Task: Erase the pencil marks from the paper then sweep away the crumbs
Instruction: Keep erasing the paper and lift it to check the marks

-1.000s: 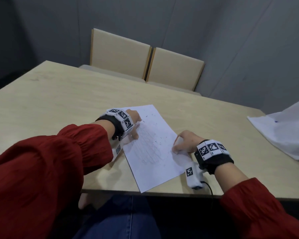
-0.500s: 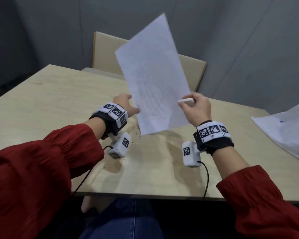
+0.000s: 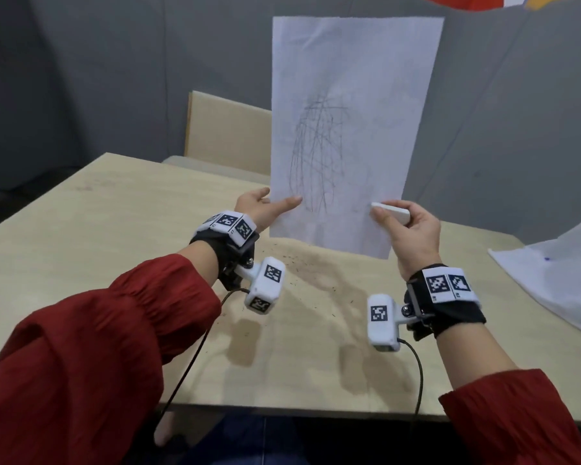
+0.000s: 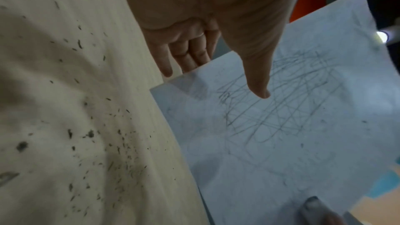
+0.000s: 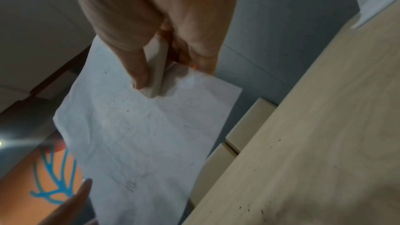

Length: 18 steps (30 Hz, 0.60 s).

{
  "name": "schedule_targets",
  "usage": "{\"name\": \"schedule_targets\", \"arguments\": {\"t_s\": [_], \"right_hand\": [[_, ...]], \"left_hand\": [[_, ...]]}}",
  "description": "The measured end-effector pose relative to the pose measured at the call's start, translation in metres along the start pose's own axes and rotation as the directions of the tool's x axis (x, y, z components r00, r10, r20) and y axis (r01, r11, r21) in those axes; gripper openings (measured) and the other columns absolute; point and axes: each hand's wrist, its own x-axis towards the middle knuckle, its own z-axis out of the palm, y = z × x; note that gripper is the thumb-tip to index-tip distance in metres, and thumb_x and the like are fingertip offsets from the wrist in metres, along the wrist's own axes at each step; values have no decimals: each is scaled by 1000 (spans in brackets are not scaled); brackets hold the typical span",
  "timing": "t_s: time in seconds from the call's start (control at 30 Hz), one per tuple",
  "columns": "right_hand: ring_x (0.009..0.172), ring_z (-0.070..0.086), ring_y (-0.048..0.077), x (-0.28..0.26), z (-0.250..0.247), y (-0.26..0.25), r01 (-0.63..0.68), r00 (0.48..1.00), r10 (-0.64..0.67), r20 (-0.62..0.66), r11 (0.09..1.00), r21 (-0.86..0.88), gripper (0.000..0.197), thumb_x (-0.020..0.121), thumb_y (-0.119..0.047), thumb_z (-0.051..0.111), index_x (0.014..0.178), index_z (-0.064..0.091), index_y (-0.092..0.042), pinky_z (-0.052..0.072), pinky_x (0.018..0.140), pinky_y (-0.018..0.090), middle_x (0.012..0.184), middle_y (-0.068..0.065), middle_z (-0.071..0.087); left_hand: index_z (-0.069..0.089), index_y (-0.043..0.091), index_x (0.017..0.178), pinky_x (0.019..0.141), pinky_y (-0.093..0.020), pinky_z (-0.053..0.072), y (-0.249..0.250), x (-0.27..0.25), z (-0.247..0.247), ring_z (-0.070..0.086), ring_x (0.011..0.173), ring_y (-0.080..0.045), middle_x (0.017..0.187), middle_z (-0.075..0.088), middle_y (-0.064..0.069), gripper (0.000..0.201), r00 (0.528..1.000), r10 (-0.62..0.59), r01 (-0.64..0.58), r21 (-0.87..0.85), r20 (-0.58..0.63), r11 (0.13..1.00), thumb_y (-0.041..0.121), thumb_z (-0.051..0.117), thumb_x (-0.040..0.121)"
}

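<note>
White paper [image 3: 346, 129] is held upright above the table [image 3: 81, 229], clear of the surface, with faint pencil marks [image 3: 316, 156] still crossing its middle. Fingers of the left hand [image 3: 262, 209] behind the sheet are hidden in the head view; only the thumb lies across the front at the lower left edge. The left wrist view confirms thumb in front and fingers [image 4: 190, 52] behind, pinching the sheet. How the right hand [image 3: 413, 229] secures the sheet is harder to read: its thumb presses a white eraser [image 3: 391, 213] flat against the paper's lower right edge, and the right wrist view shows one finger [image 5: 205, 61] passing behind the sheet, so eraser and paper appear clamped together. An orange and blue object [image 5: 43, 186] behind the paper is cut off and cannot be identified. The table is pale wood; dark crumbs [image 3: 299, 270] lie scattered on it below the sheet and between the wrists, denser toward the left in the left wrist view. Two beige chair backs [image 3: 225, 132] stand at the far edge, partly covered by the sheet. Grey walls [image 3: 98, 62] enclose the room. More white sheets [image 3: 557, 283] lie at the table's right edge, cut off by the frame.
</note>
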Motion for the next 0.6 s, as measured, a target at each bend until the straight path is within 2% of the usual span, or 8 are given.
{"name": "schedule_targets", "arguments": {"t_s": [0.03, 0.1, 0.13, 0.2, 0.33, 0.43, 0.5, 0.6], "right_hand": [[72, 57, 10, -2, 0, 0, -13, 1000, 13, -4, 1000, 17, 15, 77, -11, 79, 80, 68, -21, 49, 67, 19, 86, 6, 65], [69, 58, 7, -4, 0, 1, -35, 999, 35, -6, 999, 22, 16, 77, -10, 79, 81, 67, -20, 49, 65, 17, 82, 3, 65], [67, 59, 6, -5, 0, 1, -46, 999, 46, -2, 999, 25, 16, 77, -10, 79, 81, 67, -19, 50, 64, 17, 81, 3, 65], [65, 60, 6, -8, 0, 0, -70, 997, 69, 22, 997, 37, 15, 77, -10, 78, 82, 67, -18, 51, 61, 18, 78, 2, 65], [69, 59, 12, -17, -2, 1, -122, 989, 121, 81, 993, 2, 15, 77, -10, 78, 82, 67, -20, 47, 53, 19, 78, 2, 65], [73, 62, 15, -24, -4, 1, -141, 983, 144, 113, 990, -31, 15, 77, -10, 78, 83, 68, -19, 49, 58, 20, 83, 5, 66], [74, 62, 15, -29, -5, -1, -134, 983, 139, 118, 990, -51, 15, 76, -10, 79, 82, 68, -18, 51, 60, 21, 84, 6, 67], [80, 64, 22, -33, -6, -5, -154, 982, 156, 107, 988, -29, 15, 75, -10, 80, 82, 68, -17, 57, 73, 38, 86, 9, 68]], "left_hand": [[51, 9, 138, 101, -39, 49, 2, -2, 1, 64, 110, -17, 123, 66, -6, 103, 1000, 27, -26, -27, 7, 999, 51, 91, 53], [63, 4, 119, 92, -37, 55, 7, -9, 3, 69, 94, -19, 108, 71, -9, 59, 996, 91, -90, -73, 4, 993, 29, 86, 71], [67, 5, 109, 88, -37, 56, 8, -12, 4, 69, 90, -22, 103, 71, -11, 37, 994, 109, -110, -70, -18, 991, 22, 80, 79], [67, 8, 97, 87, -43, 56, 8, -16, 3, 67, 89, -26, 96, 69, -11, 15, 991, 112, -118, -79, -68, 990, 18, 73, 86], [66, 12, 93, 89, -51, 55, 8, -22, -1, 68, 95, -33, 97, 69, -12, 8, 990, 108, -120, -128, -95, 985, 19, 68, 90], [68, 15, 84, 86, -56, 54, 10, -30, -5, 67, 98, -39, 99, 70, -18, 9, 986, 151, -159, -125, -69, 979, 21, 71, 88], [68, 16, 78, 85, -59, 53, 10, -34, -8, 67, 94, -39, 101, 70, -23, 13, 984, 174, -178, -119, -46, 977, 26, 76, 83], [68, 17, 79, 87, -57, 53, 9, -38, -14, 65, 88, -30, 93, 69, -18, 10, 980, 192, -196, -99, -48, 976, 19, 71, 88]]}}
